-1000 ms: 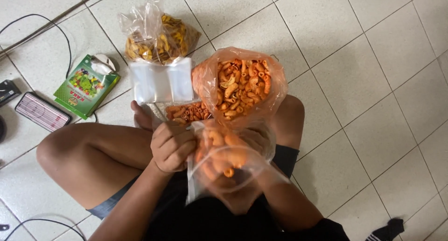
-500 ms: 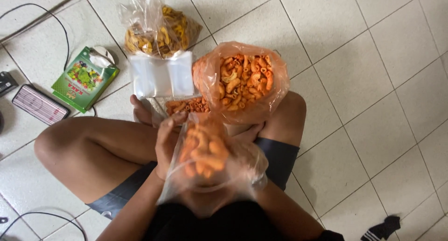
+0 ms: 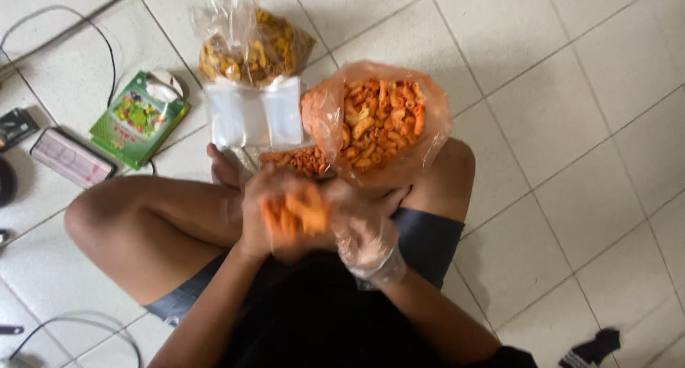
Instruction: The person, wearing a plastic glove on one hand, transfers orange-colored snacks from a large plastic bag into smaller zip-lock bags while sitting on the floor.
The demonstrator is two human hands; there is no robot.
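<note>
On a white tiled floor point(image 3: 542, 111), seen from the head camera looking down, a person sits cross-legged with both hands together above the lap: the left hand point(image 3: 267, 211) has its grip closed around a small clear bag of orange snack pieces point(image 3: 296, 212), and the right hand point(image 3: 365, 232), in a thin clear plastic glove, is closed against the same bag. Just in front stands a large open bag of orange curls point(image 3: 378, 122), beside a stack of empty clear bags point(image 3: 253, 115), a bag of yellow chips point(image 3: 246, 47) and a green box point(image 3: 139, 118).
</note>
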